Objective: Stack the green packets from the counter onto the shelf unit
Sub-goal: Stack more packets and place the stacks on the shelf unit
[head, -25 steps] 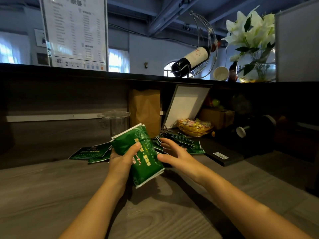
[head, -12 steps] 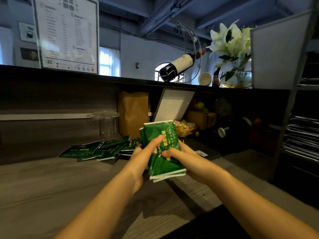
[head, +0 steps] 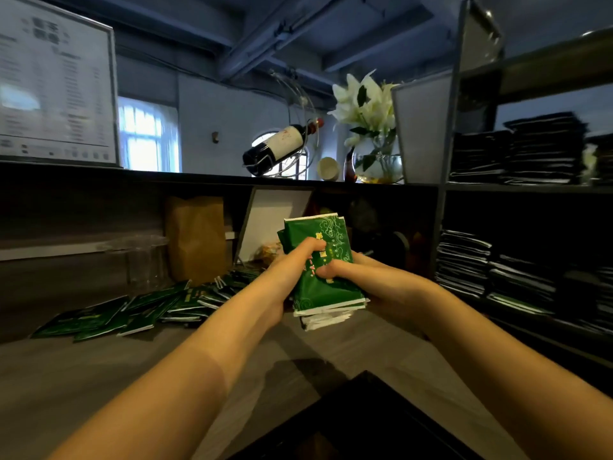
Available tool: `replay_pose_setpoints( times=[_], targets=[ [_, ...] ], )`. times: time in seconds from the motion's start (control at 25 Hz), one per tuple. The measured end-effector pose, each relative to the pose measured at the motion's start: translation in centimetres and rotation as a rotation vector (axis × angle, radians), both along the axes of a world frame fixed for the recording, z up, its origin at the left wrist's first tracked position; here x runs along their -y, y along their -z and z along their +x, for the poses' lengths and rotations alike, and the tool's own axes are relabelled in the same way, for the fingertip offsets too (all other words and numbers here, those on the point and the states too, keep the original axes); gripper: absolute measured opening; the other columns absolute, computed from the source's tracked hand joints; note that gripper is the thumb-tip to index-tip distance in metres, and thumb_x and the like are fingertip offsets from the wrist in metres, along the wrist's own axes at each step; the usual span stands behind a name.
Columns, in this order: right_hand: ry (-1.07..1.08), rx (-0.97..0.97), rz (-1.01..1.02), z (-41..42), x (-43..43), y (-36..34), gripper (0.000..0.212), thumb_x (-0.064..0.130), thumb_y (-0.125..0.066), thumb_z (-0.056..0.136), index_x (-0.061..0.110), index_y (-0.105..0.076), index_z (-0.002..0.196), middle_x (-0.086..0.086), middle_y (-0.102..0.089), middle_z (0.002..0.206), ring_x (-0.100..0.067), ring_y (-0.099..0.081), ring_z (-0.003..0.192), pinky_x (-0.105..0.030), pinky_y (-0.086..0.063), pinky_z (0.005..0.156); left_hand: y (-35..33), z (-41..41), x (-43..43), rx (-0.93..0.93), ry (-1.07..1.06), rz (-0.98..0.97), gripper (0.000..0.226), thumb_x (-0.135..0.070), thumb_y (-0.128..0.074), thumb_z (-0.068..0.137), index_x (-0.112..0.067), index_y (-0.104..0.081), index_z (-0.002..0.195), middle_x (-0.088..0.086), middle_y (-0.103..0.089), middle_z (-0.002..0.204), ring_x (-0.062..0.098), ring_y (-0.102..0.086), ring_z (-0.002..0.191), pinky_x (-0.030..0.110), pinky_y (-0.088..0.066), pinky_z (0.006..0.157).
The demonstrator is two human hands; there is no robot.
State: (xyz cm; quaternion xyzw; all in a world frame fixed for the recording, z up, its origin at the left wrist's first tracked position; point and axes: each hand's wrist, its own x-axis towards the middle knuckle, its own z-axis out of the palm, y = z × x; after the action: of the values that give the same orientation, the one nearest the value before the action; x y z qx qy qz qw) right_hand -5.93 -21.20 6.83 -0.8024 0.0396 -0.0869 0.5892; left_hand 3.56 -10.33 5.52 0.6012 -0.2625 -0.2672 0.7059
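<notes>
A bundle of green packets [head: 323,260] stands upright in front of me, its lower edges just above the grey counter [head: 99,376]. My left hand [head: 288,270] grips its left side with the thumb across the front. My right hand [head: 368,283] clasps the right side from below. Several more green packets [head: 139,310] lie scattered on the counter to the left. The dark shelf unit [head: 441,227] rises at the right, with stacks of dark packets [head: 517,154] on its upper level and more stacks [head: 491,270] on the level below.
A brown paper bag [head: 195,237], a clear plastic cup [head: 146,260] and a leaning white board [head: 272,224] stand behind the pile. On the ledge above sit a wine bottle in a wire holder [head: 282,144], a vase of white lilies [head: 371,134] and a menu sign [head: 56,84]. A dark surface [head: 358,423] lies near me.
Both hands have closed on the bundle and carried it rightwards, away from the scattered pile. My view has swung right, so more of the shelf unit shows.
</notes>
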Motion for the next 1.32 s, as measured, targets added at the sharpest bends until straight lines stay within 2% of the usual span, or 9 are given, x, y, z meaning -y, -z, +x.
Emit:
replay_pose_setpoints(
  times=[0.16, 0.32, 0.44, 0.56, 0.68, 0.8, 0.92, 1.12, 1.32],
  targets=[
    [0.163, 0.198, -0.149, -3.9, 3.4, -2.4, 0.055, 0.036, -0.055, 0.091, 0.031, -0.035, 0.142, 0.009, -0.043, 0.141, -0.006, -0.049, 0.118, -0.023, -0.042, 0.095, -2.7, -1.4, 3.1, -0.090, 0.085, -0.025, 0.022, -0.036, -0.060, 0.086, -0.015, -0.068, 0.088, 0.007, -0.073, 0.072, 0.022, -0.068, 0.067, 0.030, -0.053, 0.065],
    [0.208, 0.466, -1.160, -8.4, 6.0, -3.5, 0.085, 0.050, -0.072, 0.073, 0.038, -0.027, 0.144, 0.013, -0.013, 0.153, -0.002, -0.017, 0.140, -0.014, -0.023, 0.109, -4.7, -2.3, 5.8, -0.116, 0.139, 0.022, 0.032, -0.042, -0.066, 0.080, -0.015, -0.070, 0.097, 0.008, -0.074, 0.080, 0.024, -0.068, 0.072, 0.032, -0.052, 0.065],
    [0.350, 0.522, -1.833, -9.3, 8.4, -2.4, 0.102, 0.054, -0.074, 0.061, 0.028, -0.025, 0.146, -0.005, -0.024, 0.152, -0.024, -0.022, 0.139, -0.038, -0.037, 0.104, -6.3, -3.7, 7.8, -0.136, 0.214, 0.037, 0.029, -0.042, -0.066, 0.081, -0.015, -0.070, 0.090, 0.007, -0.072, 0.073, 0.023, -0.069, 0.063, 0.033, -0.052, 0.063],
    [0.435, 0.620, -1.886, -9.9, 10.5, -2.5, 0.099, 0.043, -0.083, 0.061, 0.022, -0.029, 0.142, -0.009, -0.032, 0.141, -0.031, -0.031, 0.132, -0.045, -0.049, 0.093, -7.7, -5.1, 9.7, -0.128, 0.265, 0.058, 0.028, -0.041, -0.066, 0.082, -0.014, -0.069, 0.088, 0.009, -0.072, 0.071, 0.024, -0.068, 0.065, 0.035, -0.053, 0.066],
    [0.481, 0.792, -1.899, -10.5, 11.6, -4.3, 0.065, 0.038, -0.067, 0.077, 0.016, -0.037, 0.131, -0.012, -0.039, 0.127, -0.032, -0.039, 0.123, -0.039, -0.053, 0.086, -9.3, -6.2, 11.4, -0.099, 0.327, 0.127, 0.035, -0.048, -0.067, 0.078, -0.013, -0.069, 0.086, 0.009, -0.071, 0.072, 0.027, -0.067, 0.075, 0.038, -0.053, 0.075],
    [0.511, 0.781, -1.929, -11.3, 12.2, -7.1, 0.063, 0.039, -0.062, 0.079, 0.012, -0.039, 0.131, -0.014, -0.049, 0.119, -0.031, -0.048, 0.112, -0.036, -0.055, 0.067, -11.7, -7.1, 12.2, -0.078, 0.366, 0.126, 0.043, -0.054, -0.067, 0.076, -0.011, -0.070, 0.079, 0.010, -0.071, 0.072, 0.026, -0.066, 0.074, 0.037, -0.054, 0.071],
    [0.604, 0.786, -1.918, -12.3, 12.6, -10.8, 0.069, 0.040, -0.063, 0.071, 0.012, -0.040, 0.130, -0.014, -0.053, 0.116, -0.031, -0.053, 0.102, -0.035, -0.053, 0.055, -13.9, -7.2, 12.5, -0.128, 0.388, -0.051, 0.053, -0.060, -0.061, 0.077, -0.009, -0.071, 0.085, 0.012, -0.072, 0.077, 0.027, -0.067, 0.076, 0.036, -0.054, 0.063],
    [0.742, 0.786, -1.896, -12.8, 13.2, -17.8, 0.078, 0.038, -0.075, 0.064, 0.017, -0.039, 0.130, -0.011, -0.048, 0.118, -0.028, -0.048, 0.104, -0.042, -0.054, 0.055, -17.8, -7.9, 14.3, -0.184, 0.462, -0.429, 0.069, -0.059, -0.053, 0.085, -0.004, -0.052, 0.125, 0.016, -0.066, 0.107, 0.028, -0.067, 0.089, 0.038, -0.060, 0.066],
    [0.863, 0.824, -1.965, -12.7, 13.7, -24.2, 0.082, 0.040, -0.083, 0.061, 0.018, -0.038, 0.127, -0.015, -0.055, 0.116, -0.034, -0.056, 0.100, -0.041, -0.052, 0.055, -22.2, -9.4, 15.7, 0.146, 0.392, -0.560, 0.039, -0.049, -0.045, 0.094, -0.016, -0.056, 0.110, 0.010, -0.065, 0.107, 0.025, -0.063, 0.098, 0.044, -0.051, 0.089]
  ],
)
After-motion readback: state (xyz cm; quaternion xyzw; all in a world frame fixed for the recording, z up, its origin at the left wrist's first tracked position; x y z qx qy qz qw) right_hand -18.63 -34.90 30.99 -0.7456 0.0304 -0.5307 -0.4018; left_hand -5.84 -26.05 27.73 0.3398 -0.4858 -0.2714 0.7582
